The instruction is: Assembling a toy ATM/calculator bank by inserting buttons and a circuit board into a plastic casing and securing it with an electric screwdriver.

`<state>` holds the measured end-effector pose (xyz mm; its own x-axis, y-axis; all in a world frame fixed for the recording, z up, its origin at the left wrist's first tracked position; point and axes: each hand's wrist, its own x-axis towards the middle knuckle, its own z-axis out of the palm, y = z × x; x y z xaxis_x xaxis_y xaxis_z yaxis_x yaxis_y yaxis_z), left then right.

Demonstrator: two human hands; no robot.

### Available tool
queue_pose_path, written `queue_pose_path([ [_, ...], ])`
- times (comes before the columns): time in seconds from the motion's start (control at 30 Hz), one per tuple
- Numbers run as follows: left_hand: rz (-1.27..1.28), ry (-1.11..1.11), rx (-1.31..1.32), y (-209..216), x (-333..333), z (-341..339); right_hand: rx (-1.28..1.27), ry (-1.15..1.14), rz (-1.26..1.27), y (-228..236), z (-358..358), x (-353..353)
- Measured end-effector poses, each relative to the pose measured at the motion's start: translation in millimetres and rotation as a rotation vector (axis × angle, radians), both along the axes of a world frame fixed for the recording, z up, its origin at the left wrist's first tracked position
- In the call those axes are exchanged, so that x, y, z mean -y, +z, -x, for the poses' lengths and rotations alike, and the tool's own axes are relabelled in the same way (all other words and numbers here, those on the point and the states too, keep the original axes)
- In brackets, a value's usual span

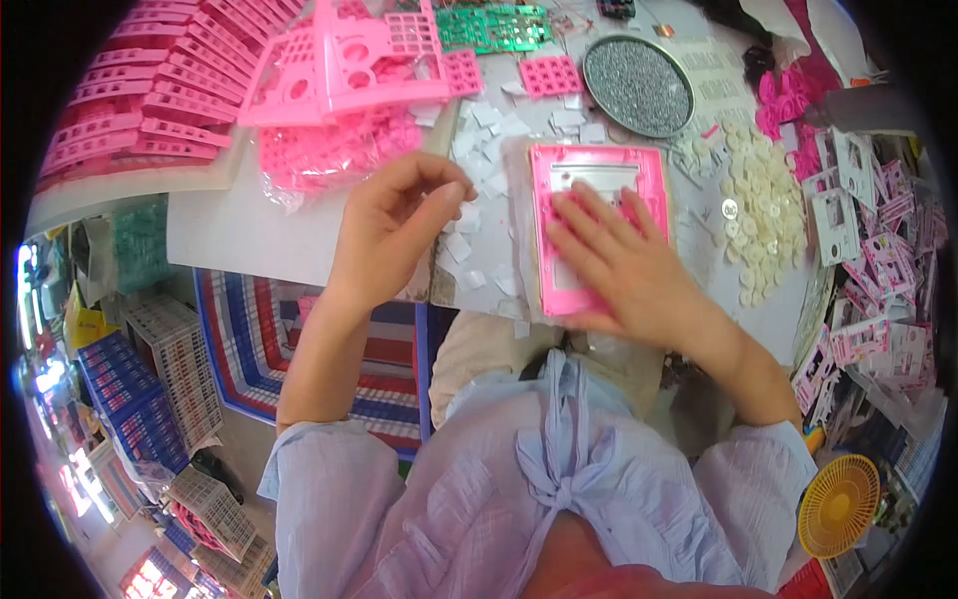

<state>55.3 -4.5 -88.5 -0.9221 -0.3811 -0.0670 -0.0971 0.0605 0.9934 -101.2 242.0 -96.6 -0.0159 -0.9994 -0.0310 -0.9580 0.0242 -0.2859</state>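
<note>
A pink rectangular plastic casing (599,155) with a white inset lies before me on a pale padded base (520,220). My right hand (624,265) rests flat on it, fingers outstretched and covering much of its middle and right side. To the left of the casing, my left hand (394,225) hovers over the table's edge with thumb and fingers curled together. Whatever may be between those fingertips is too small to make out. Small white square pieces (486,150) are scattered between this hand and the casing.
Pink molded shells (344,65) and stacked pink parts (165,90) fill the back left. Green circuit boards (494,28) and a round tray of dark grains (639,85) stand behind the casing. Cream discs (763,215) pile up at right, beside printed pink-and-white pieces (883,260).
</note>
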Motion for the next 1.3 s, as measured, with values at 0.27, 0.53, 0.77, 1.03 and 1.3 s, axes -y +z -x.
queue_pose_path([
  [0.27, 1.024, 0.036, 0.202, 25, 102, 172, 0.015, 0.0, -0.121, -2, -8, -4],
  [0.53, 1.873, -0.188, 0.746, 21, 106, 197, 0.052, -0.023, -0.067, -8, -5, -9],
  [0.77, 1.805, -0.125, 0.527, 8, 139, 173, 0.055, -0.018, -0.044, -9, -6, -7],
  [1.03, 1.337, -0.111, 0.978, 13, 96, 204, 0.052, -0.025, -0.017, -6, -5, -9],
  [1.3, 0.915, 0.123, 0.681, -34, 118, 240, 0.052, -0.011, 0.002, -6, -5, -8],
])
